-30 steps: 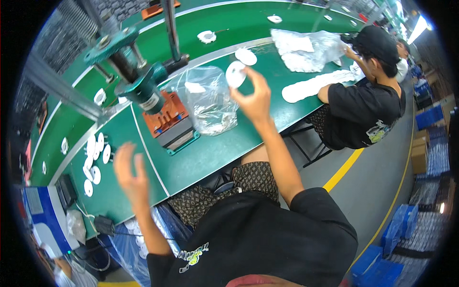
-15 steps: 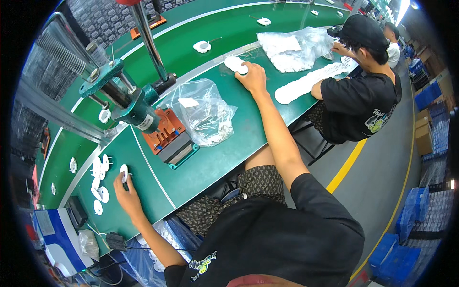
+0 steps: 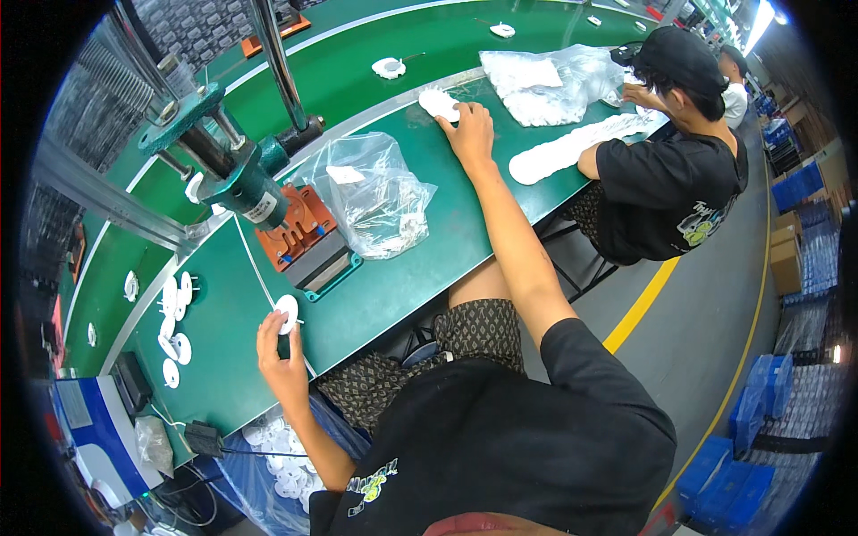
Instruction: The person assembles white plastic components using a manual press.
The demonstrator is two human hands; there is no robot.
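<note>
Between the thumb and fingers of my left hand is a white disc, held on edge just above the green bench, with a thin pin sticking out of it. My right hand reaches to the bench's far edge, its fingers closed on the rim of another white round piece. Several similar discs with pins lie in a loose group to the left. A press with an orange fixture stands between my hands, and a clear plastic bag of small thin parts lies beside it.
Beyond the bench runs a green conveyor carrying white pieces. To the right, a co-worker sits by a row of white discs and a bag. A blue-and-white machine stands at left; a blue-lined bin sits below.
My left hand has moved right with the white disc, away from the loose group and toward the press. My right hand stays at the other white piece. Pieces on the conveyor have shifted slightly.
</note>
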